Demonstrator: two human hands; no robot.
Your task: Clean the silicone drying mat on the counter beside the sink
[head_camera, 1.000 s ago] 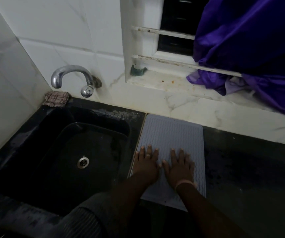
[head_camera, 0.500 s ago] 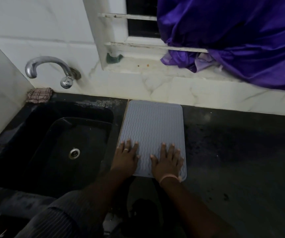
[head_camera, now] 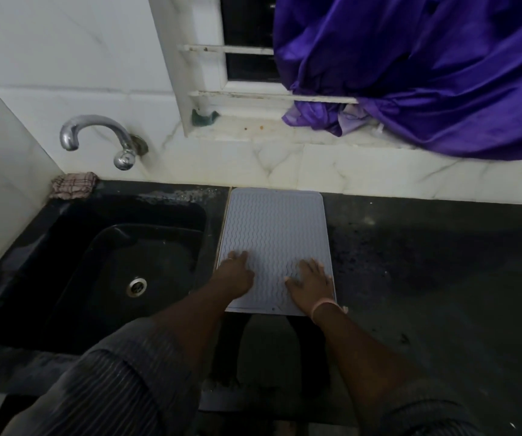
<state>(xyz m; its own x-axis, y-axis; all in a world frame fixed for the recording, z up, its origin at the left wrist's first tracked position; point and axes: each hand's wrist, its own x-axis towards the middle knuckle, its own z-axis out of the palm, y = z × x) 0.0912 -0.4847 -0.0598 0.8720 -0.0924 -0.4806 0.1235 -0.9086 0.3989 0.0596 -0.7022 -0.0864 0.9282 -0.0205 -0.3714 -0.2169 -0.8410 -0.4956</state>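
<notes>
One grey silicone mat under two flat, unclenched hands, left hand and right hand

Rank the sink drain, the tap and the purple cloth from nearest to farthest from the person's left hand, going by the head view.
From the left hand, which rests on the mat:
1. Sink drain, just to its left, down in the basin.
2. Tap, up-left on the back wall.
3. Purple cloth, far up-right over the window sill.
</notes>
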